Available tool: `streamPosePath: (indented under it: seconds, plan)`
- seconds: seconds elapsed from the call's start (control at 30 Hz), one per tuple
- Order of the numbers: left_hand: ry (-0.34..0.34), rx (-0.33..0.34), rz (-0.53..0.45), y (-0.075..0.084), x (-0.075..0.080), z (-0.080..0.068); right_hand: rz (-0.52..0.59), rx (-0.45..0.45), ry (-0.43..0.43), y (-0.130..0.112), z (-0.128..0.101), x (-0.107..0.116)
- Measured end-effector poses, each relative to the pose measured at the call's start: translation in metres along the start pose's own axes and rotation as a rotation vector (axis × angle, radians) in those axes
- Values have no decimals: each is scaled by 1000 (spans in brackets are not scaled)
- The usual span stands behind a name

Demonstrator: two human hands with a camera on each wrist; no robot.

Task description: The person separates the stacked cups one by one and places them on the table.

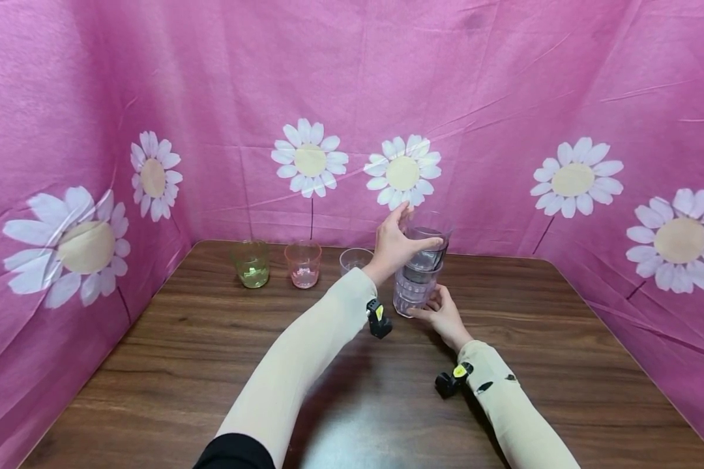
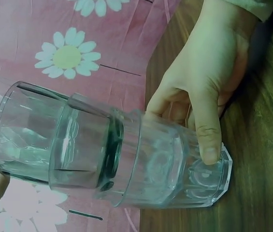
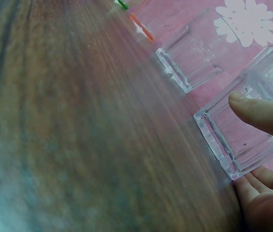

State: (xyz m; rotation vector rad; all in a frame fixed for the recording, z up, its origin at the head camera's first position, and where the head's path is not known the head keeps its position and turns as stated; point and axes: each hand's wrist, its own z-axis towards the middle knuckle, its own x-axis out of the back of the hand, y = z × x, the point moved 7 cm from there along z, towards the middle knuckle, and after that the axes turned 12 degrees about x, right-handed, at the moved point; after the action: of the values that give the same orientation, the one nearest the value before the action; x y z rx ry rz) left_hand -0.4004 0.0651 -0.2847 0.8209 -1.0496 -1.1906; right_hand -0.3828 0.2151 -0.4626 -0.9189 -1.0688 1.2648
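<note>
A stack of glasses stands on the table, a little right of the middle of the head view. From the left wrist view I count three glasses in it: a clear bottom glass, a middle glass pushed inside it, and a top glass that sits in the middle one.

The left hand is above, in the centre of the head view. Its fingers are curved around the top glass near the rim and they hold it. The right hand is lower, just right of the stack. Its thumb and fingers are closed on the bottom glass, close to its base, and this glass rests on the table.

Three more glasses stand in one row near the back edge of the table, to the left of the stack: one green glass, one pink glass and one clear glass, which is just beside the left hand. They stand apart from each other.

Both arms have light sleeves, and a small black and yellow device sits at each wrist, so two in total. Behind and at both sides hangs a pink cloth. I count seven white daisies on it in the head view.
</note>
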Motion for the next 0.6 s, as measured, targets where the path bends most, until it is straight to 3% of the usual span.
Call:
streamPosePath:
  seconds: [0.23, 0.6]
  plan:
    - [32, -43, 57, 10, 4, 1, -11, 6, 3, 1, 0, 0]
    - [26, -72, -37, 12, 7, 3, -4, 24, 6, -1, -1, 0]
